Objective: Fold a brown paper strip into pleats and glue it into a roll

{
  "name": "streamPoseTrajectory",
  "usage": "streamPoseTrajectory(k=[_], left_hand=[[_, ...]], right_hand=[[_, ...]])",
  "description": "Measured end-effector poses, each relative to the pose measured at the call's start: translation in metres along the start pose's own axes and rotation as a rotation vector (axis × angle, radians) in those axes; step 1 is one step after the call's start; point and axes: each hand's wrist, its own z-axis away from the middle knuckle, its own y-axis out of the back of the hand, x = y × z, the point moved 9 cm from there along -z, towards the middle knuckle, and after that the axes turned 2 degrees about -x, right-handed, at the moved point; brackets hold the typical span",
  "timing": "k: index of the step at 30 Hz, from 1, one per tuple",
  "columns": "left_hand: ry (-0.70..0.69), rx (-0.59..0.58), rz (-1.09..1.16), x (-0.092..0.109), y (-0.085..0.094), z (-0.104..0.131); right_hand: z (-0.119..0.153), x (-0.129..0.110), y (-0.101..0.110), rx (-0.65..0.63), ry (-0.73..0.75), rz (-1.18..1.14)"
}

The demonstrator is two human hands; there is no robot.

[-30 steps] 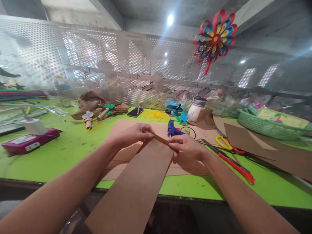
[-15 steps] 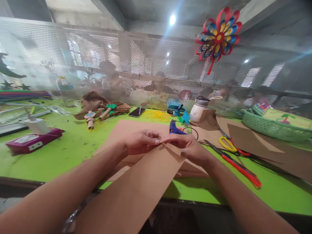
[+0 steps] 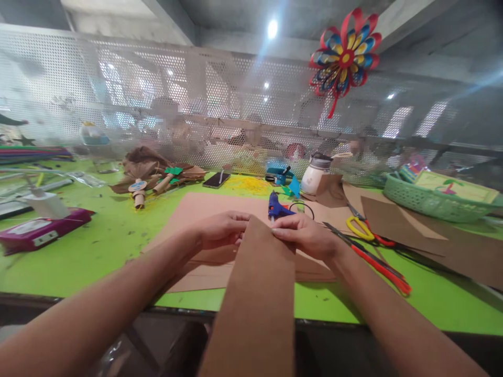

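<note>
One brown paper strip [image 3: 259, 293] between the hands, running from the fingertips back toward the body, past the near edge of one green counter [image 3: 113, 256]. Just beyond the right hand [image 3: 306, 235], one blue glue gun [image 3: 277, 208]; beneath both hands, several light-brown sheets [image 3: 200, 204]. To the right of the right hand, two pairs of scissors: one yellow-looped pair [image 3: 368, 237], one long red-handled pair [image 3: 383, 269]. Farther right, several dark-brown sheets [image 3: 463, 262], with one green basket [image 3: 428, 203] beyond. Well beyond the hands, one white jug [image 3: 313, 177], one phone [image 3: 216, 180] and one patch of yellow shreds [image 3: 247, 184]. Left of the left hand [image 3: 220, 230], one purple power strip [image 3: 58, 226] bearing one white adapter [image 3: 46, 206]; farther beyond, two rolled-paper figures [image 3: 139, 199]. High beyond the right hand, one hanging petalled ornament [image 3: 346, 58]. On the power strip a pale label, on one figure a blue-marked disc, on the jug a small mark: all too small to read. Hands apart, one at each edge of the strip's far end: left half curled, fingertips at the left edge, grip partly hidden; right pinching the right edge, thumb on top.
</note>
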Motion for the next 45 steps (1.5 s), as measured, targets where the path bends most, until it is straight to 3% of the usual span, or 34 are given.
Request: streamPoseTrajectory(k=[5,8,14,28,33,38,45], left_hand=[[0.057,-0.005,0.052,-0.005,0.001,0.001],[0.030,0.009,-0.102,-0.001,0.002,0.000],[-0.049,0.078,-0.451,0.006,0.007,-0.004],[-0.082,0.180,-0.597,0.009,0.019,-0.005],[-0.093,0.081,-0.556,0.015,0.015,0.001],[-0.090,0.088,-0.580,0.026,0.015,0.009],[0.012,-0.029,-0.484,0.009,0.006,0.007]], right_hand=[[-0.004,0.001,-0.002,0.013,-0.010,0.267],[-0.006,0.004,-0.002,0.074,-0.029,0.341],[-0.004,0.010,-0.003,0.176,-0.050,0.280],[-0.003,-0.006,-0.001,0.227,0.103,0.445],[-0.001,-0.009,-0.005,0.244,0.160,0.540],[0.002,-0.024,-0.016,0.238,0.302,0.749],[0.003,-0.028,-0.024,0.222,0.388,1.014]])
